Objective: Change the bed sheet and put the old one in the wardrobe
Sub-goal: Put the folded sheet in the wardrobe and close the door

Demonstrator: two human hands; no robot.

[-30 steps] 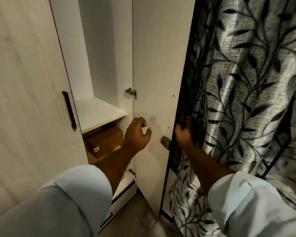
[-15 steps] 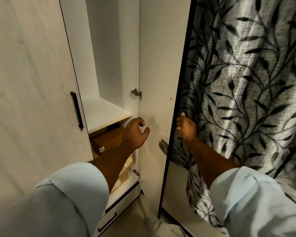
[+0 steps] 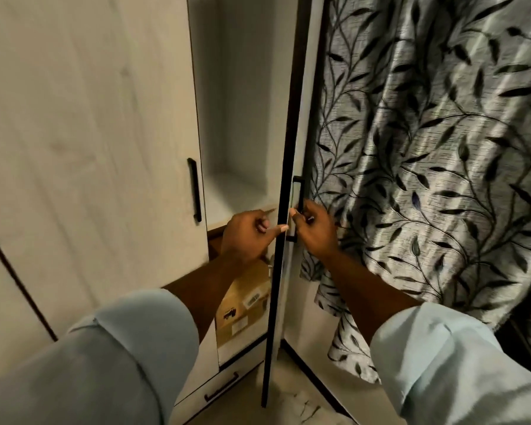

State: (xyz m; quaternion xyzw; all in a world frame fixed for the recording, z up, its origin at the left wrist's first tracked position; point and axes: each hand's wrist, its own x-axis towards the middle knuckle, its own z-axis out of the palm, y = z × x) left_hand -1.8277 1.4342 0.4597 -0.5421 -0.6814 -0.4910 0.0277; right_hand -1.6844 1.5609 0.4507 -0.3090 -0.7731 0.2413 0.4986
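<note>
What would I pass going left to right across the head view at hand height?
The closed door → black handle → left hand → open door's edge → right hand gripping the door handle → leaf-patterned curtain.

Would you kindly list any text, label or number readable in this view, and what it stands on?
No text here can be read.
On the cardboard box in the wardrobe: a white sticker, a black print and a lower white label, all too blurred to read.
</note>
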